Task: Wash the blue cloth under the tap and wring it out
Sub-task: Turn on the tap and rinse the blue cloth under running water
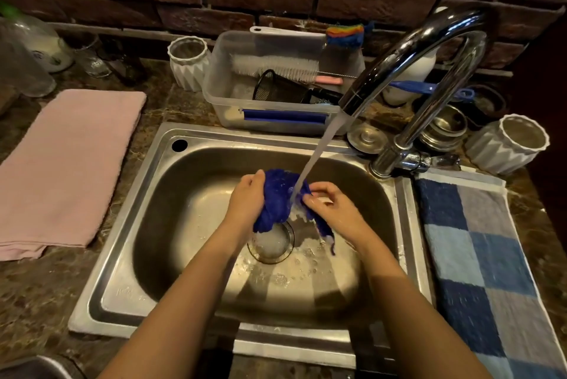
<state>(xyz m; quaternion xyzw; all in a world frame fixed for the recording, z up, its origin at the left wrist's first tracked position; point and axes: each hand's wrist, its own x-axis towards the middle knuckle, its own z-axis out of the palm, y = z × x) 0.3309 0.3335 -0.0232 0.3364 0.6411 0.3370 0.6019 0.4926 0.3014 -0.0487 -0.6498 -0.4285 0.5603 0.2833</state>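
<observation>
A wet, bunched blue cloth [277, 199] hangs over the drain of the steel sink [147, 194]. My left hand [245, 197] grips its left side, fingers wrapped behind the bundle. My right hand [329, 205] pinches the cloth's right edge, and a strip of cloth dangles below that hand. The chrome tap [420, 50] arches in from the right. Its running stream of water [319, 157] lands on the cloth between my two hands. Foam and droplets lie on the sink floor around the drain.
A folded pink towel [67, 164] lies left of the sink and a blue checked towel [484, 259] lies on the right. Behind the sink stands a clear plastic tub [221, 93] with brushes. White ribbed pots [188, 61] [509, 142] and steel bowls [445, 128] line the brick wall.
</observation>
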